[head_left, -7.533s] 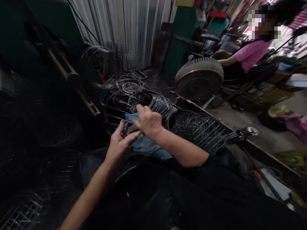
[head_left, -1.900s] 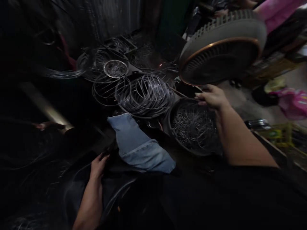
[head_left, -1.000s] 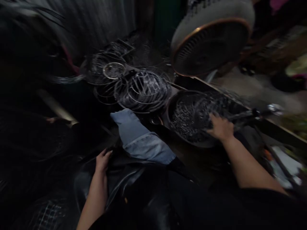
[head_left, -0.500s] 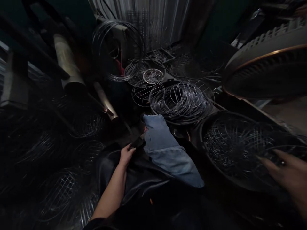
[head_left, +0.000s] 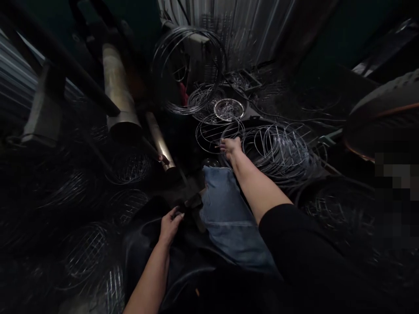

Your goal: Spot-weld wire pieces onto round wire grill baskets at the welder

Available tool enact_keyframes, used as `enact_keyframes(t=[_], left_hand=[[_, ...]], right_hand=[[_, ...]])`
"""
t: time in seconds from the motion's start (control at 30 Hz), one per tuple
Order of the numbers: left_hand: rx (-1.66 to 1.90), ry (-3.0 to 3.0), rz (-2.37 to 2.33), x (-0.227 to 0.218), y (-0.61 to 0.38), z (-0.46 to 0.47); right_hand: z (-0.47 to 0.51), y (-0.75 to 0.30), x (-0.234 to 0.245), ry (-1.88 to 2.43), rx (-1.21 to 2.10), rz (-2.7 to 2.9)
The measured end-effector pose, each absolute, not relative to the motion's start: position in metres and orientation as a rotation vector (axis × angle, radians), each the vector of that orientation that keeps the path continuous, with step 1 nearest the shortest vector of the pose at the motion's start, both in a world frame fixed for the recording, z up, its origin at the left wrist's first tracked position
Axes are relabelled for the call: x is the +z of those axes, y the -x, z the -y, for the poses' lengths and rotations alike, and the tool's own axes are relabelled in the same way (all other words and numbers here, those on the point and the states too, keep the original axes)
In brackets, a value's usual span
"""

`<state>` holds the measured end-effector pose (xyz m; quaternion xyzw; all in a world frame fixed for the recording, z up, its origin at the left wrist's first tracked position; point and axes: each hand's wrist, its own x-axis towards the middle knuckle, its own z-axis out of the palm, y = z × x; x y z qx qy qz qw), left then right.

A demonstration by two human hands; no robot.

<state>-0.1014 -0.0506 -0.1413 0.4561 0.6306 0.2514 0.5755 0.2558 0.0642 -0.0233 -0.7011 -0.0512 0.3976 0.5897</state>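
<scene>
My right hand [head_left: 231, 147] reaches forward, its fingers stretched out and apart, at the right edge of a round wire grill [head_left: 204, 134]. Whether the fingertips touch the wire is hard to tell. Just to the right lies a heap of wire rings [head_left: 284, 148]. My left hand [head_left: 170, 224] is low over the dark, shiny covering on my lap [head_left: 144, 244], fingers curled together in a pinch. What is between them, if anything, is too dark to make out. Beyond its fingertips is a dark block-like part [head_left: 193, 200], beside my leg in blue denim [head_left: 222, 196].
A round metal dish of small wire pieces [head_left: 229, 109] stands at the back. A wire coil [head_left: 163, 69] hangs behind it. Two metal cylinders [head_left: 119, 87] jut in at left, one thick, one thin. More wire grills [head_left: 87, 253] lie lower left; a fan-like round housing [head_left: 382, 113] is at right.
My right hand has swung from the wire-filled round container at far right to the round grill at centre. My left hand has drawn back slightly. The view has turned a little left.
</scene>
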Motion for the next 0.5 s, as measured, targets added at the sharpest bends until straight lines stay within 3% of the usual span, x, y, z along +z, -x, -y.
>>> enact_keyframes(t=[0.2, 0.5], left_hand=[[0.580, -1.074, -1.512, -0.129, 0.102, 0.048], [0.597, -1.098, -1.309, -0.080, 0.078, 0.054]], right_hand=[[-0.077, -0.246, -0.011, 1.695, 0.886, 0.132], [0.067, -0.198, 0.020, 1.542, 0.807, 0.418]])
